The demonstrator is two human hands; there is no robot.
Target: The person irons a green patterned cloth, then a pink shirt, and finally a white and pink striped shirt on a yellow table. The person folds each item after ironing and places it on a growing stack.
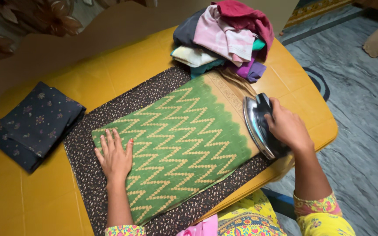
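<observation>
A green cloth with a yellow zigzag pattern and a tan border [184, 144] lies spread flat on a dark speckled mat [123, 105] on a yellow table [36, 201]. My left hand [115, 159] rests flat, fingers apart, on the cloth's near left part. My right hand [287, 126] grips the black handle of a metal clothes iron [259, 124], which stands tipped on its side at the cloth's right edge, its shiny soleplate facing left.
A pile of crumpled clothes in pink, maroon, cream, teal and purple [226, 37] sits at the far end of the table. A folded dark blue floral cloth [33, 124] lies at the left. Grey marble floor [364, 113] lies to the right, past the table's edge.
</observation>
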